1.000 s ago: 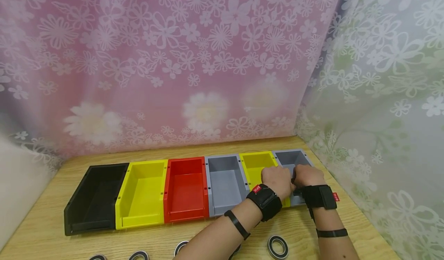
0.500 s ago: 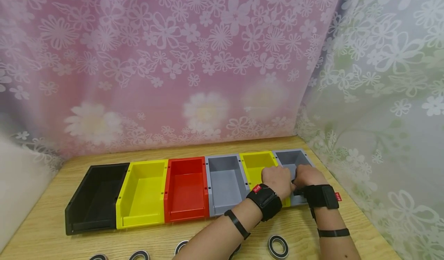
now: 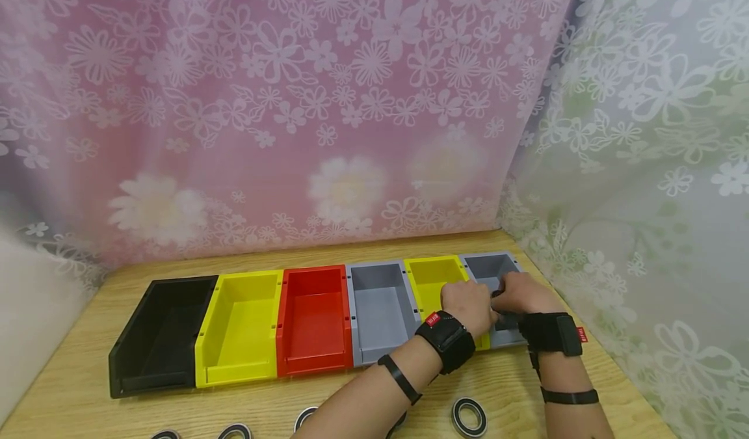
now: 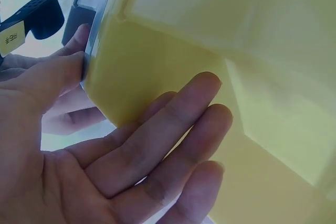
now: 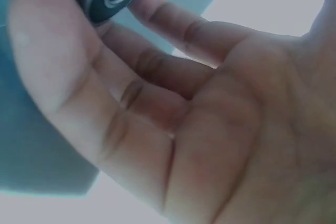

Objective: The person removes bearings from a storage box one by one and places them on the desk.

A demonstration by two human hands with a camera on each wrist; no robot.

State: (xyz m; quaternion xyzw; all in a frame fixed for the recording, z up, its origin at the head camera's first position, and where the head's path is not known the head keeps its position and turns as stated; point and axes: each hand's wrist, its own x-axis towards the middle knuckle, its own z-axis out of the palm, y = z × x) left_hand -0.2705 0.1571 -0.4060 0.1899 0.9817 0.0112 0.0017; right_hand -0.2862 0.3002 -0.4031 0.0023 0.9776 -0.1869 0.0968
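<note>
My left hand grips the wall between the right-hand yellow bin and the far-right grey bin. In the left wrist view, its curled fingers lie on the yellow side while the thumb is at the grey edge. Reaching into the grey bin, my right hand holds a dark ball bearing with a silver ring, seen at the top of the right wrist view between thumb and fingers. Only part of that bearing shows.
Left of these stand a grey bin, a red bin, a yellow bin and a black bin. Along the table's front lie several bearings, one between my forearms. A pink flowered curtain hangs behind.
My right hand has shifted slightly right and turned within the grey bin, and its thumb side now shows more. The left hand stays at the bin wall.
</note>
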